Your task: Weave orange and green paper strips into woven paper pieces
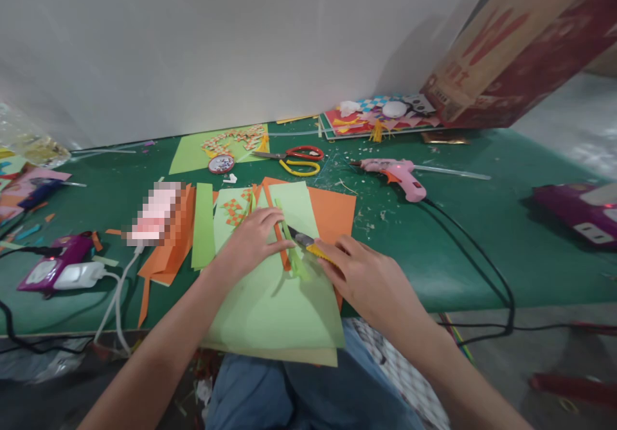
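Paper strip-cutting, seemingly early.
Left hand (253, 240) flat, pressing green sheet (274, 301); right hand (373, 282) grips yellow knife (311, 247); one strip (295, 261) freed, most sheet uncut.

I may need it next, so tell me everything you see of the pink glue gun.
The pink glue gun lies on its side on the green table, right of the scissors, nozzle pointing left. It looks plastic, with an orange trigger, a clear glue stick poking from its back and a black cord trailing off the table edge. Only the table touches it.
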### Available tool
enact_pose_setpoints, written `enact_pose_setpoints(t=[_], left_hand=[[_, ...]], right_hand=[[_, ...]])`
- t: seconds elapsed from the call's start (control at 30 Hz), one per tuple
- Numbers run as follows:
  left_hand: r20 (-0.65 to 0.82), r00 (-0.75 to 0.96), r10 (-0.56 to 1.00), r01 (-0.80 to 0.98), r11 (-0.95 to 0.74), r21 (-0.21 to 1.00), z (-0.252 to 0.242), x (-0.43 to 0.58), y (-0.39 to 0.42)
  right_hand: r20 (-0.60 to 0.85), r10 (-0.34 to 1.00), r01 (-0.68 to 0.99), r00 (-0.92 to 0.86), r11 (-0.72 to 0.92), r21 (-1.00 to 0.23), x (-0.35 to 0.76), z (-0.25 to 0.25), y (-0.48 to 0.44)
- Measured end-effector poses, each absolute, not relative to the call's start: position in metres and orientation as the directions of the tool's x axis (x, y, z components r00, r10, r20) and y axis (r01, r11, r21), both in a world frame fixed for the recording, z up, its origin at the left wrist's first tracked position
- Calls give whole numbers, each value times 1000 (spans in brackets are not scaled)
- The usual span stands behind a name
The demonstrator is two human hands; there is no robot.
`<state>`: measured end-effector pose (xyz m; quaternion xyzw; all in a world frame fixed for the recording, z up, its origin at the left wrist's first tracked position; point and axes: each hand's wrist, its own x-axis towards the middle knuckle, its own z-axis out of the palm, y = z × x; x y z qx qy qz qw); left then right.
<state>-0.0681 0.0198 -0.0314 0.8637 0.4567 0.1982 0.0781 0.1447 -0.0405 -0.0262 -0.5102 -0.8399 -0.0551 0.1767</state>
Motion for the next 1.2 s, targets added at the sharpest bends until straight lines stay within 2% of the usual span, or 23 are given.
enact_pose_setpoints(t=[0.2,0.6,0.93,1.03,1.2], left_hand=[[258,481,838,757,-545,360,-30,-67,19],[275,498,822,747,-568,346,-34,-69,20],[358,612,705,691,-697,190,-28,-65,18],[330,604,725,705,-680,202,-28,-66,19],[291,494,819,776,-567,277,-35,-68,20]], right_hand=[[232,894,906,-384,413,-94,140,-20,-34],[44,946,942,-322,325,-84,127,-8,-15],[81,931,931,-356,361,-58,133,-6,-30],[87,928,927,-363,369,-62,135,-7,-34],[120,927,925,-354,367,-103,137,-13,-33]])
